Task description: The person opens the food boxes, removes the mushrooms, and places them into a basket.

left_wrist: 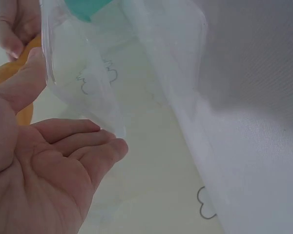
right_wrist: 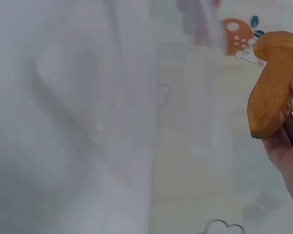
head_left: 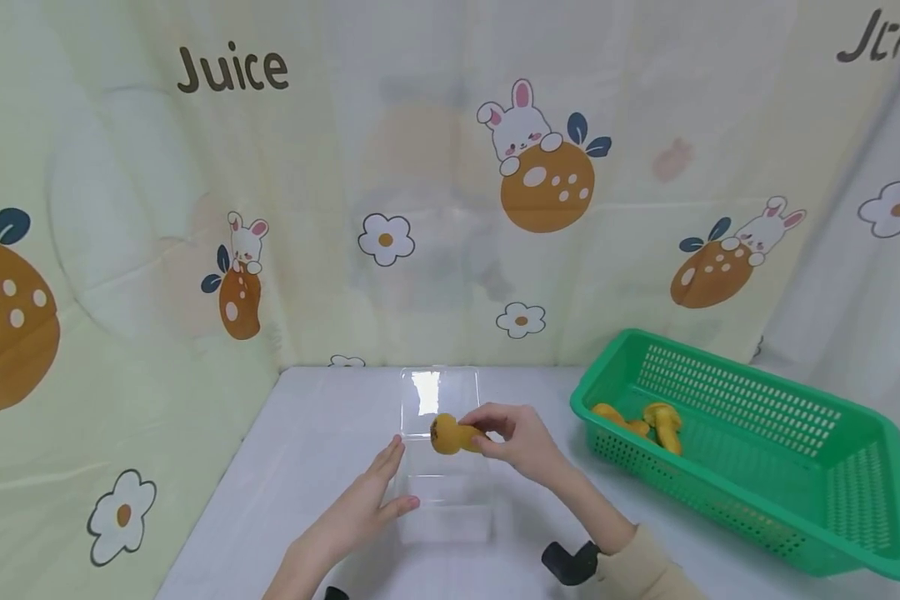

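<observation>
The fingers [head_left: 495, 425] of the right hand [head_left: 521, 442] pinch an orange mushroom toy [head_left: 450, 435] above the clear plastic box [head_left: 444, 492] at the frame's lower centre. The left hand [head_left: 360, 508] rests flat and straight-fingered against the box's left wall. A green basket [head_left: 795, 500] with more toys sits on the worktop [head_left: 307, 450] at lower right.

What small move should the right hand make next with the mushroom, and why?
Probably lower the mushroom into the clear box. The right hand pinches it just above the box's open top, and the left hand lies flat against the box's side, steadying it. More mushrooms remain in the green basket, which suggests they are being moved across one at a time.
</observation>
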`<state>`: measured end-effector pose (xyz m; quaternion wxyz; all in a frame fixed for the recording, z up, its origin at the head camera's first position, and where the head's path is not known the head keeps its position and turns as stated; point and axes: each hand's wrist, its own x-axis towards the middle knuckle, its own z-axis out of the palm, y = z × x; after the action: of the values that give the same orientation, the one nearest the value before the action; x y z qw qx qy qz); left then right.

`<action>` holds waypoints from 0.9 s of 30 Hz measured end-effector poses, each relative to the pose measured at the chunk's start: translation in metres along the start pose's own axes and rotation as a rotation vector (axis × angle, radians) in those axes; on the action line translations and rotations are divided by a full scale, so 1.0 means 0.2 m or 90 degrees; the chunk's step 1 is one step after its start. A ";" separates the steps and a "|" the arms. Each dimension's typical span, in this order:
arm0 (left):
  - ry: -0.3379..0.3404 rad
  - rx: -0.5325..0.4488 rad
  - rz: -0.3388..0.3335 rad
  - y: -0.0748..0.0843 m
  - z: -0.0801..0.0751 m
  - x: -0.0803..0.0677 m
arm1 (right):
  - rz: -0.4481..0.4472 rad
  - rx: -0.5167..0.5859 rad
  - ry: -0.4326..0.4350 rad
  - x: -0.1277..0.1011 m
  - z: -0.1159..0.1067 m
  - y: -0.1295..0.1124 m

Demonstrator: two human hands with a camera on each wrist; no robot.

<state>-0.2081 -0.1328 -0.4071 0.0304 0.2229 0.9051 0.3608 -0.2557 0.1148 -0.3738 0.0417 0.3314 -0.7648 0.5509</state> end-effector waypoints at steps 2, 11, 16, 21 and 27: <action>0.001 -0.003 0.003 0.00 0.00 0.00 | 0.010 -0.026 0.036 -0.01 -0.05 0.00; 0.005 -0.006 0.011 -0.01 0.01 0.00 | 0.112 -0.246 0.268 -0.17 -0.44 0.08; 0.004 -0.004 0.014 -0.01 0.01 -0.01 | 0.146 -0.326 0.345 -0.29 -0.62 0.14; 0.000 0.005 0.009 -0.01 0.00 -0.01 | 0.156 -0.372 0.362 -0.36 -0.70 0.18; -0.008 -0.001 0.009 -0.01 0.00 0.00 | 0.188 -0.360 0.373 -0.41 -0.72 0.22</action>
<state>-0.2080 -0.1335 -0.4083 0.0334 0.2318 0.9029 0.3604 -0.2600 0.2844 -0.3886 0.2668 0.0237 -0.8808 0.3904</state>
